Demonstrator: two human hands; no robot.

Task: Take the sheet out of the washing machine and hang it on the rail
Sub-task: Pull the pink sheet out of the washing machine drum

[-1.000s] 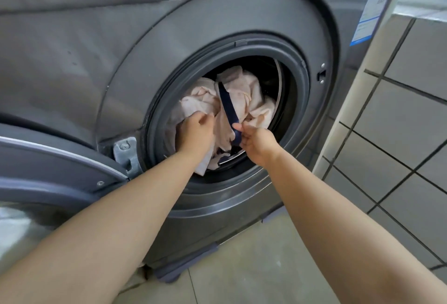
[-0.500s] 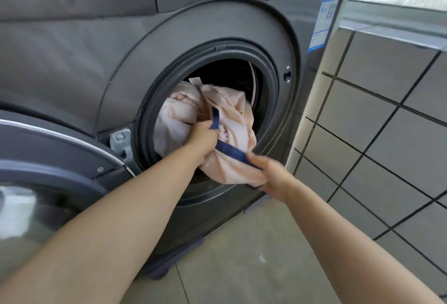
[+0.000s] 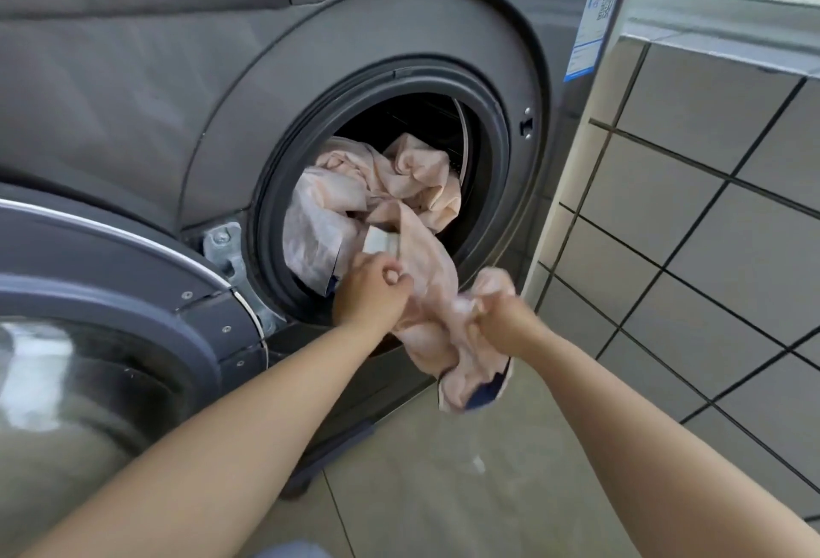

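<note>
A pale pink sheet (image 3: 390, 193) with a dark blue edge spills out of the round opening of the grey washing machine (image 3: 399, 25). Part of it is bunched inside the drum, part hangs over the door rim toward the floor. My left hand (image 3: 370, 293) grips the sheet just outside the opening. My right hand (image 3: 503, 324) grips a bunched fold lower and to the right, with a loose end dangling beneath it. No rail is in view.
The machine's open door (image 3: 111, 335) swings out at the left, its glass porthole facing me. A grey tiled wall (image 3: 710, 225) stands close on the right. Beige floor tiles (image 3: 443, 491) lie below the hands.
Both hands have pulled back from the drum toward me, drawing more of the sheet out over the rim. The right hand has taken a fresh hold on a bunched fold.
</note>
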